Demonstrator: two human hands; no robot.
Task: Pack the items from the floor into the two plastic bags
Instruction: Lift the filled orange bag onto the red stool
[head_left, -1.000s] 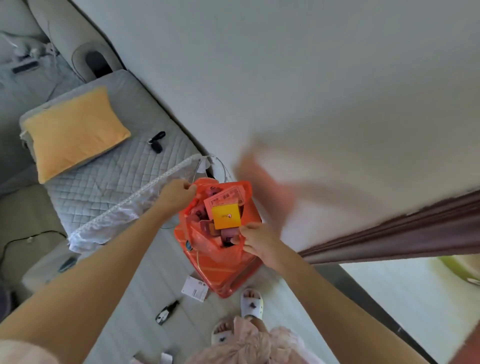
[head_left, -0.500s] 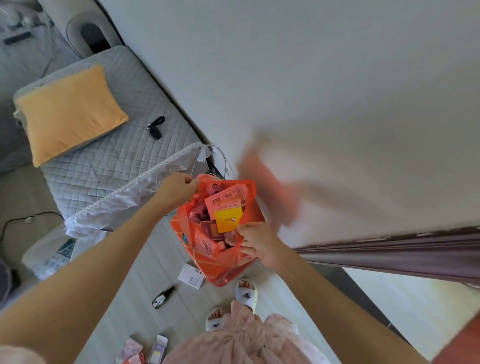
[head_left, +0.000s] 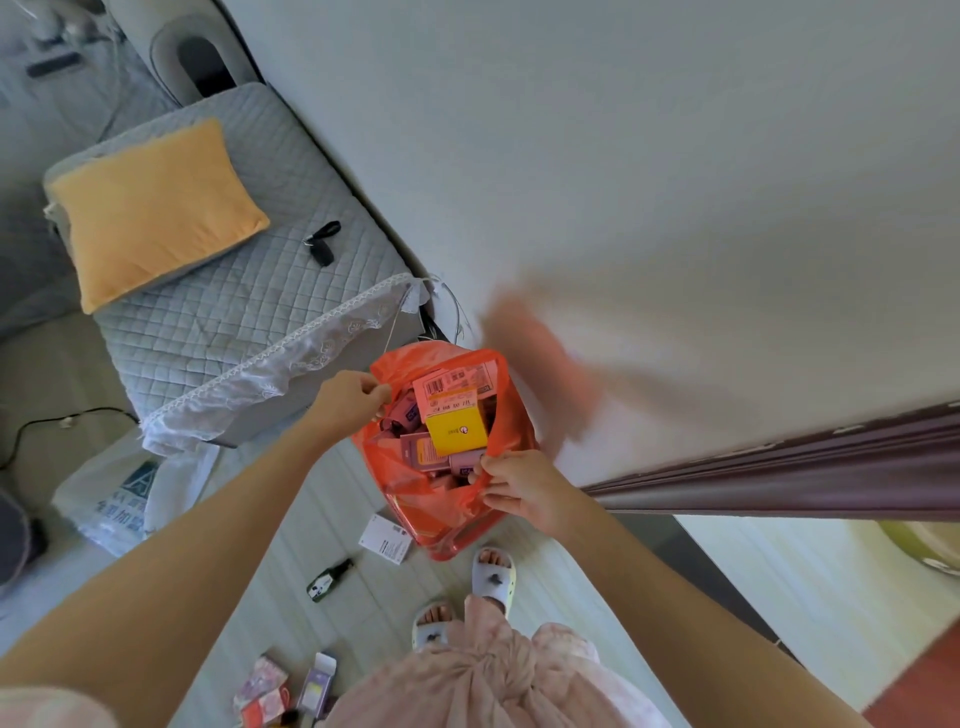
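Loose boxes (head_left: 291, 693) lie on the floor near the feet. Above them, the right hand (head_left: 524, 488) and left hand (head_left: 349, 397) each pinch the orange bag (head_left: 441, 509) rim; keeping it spread and level should stop the yellow box (head_left: 457, 430) tipping out.

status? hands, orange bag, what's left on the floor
Left hand and right hand each pinch the orange bag rim, holding it open. Bag full of boxes. Small bottle, white card and boxes unpacked on floor.
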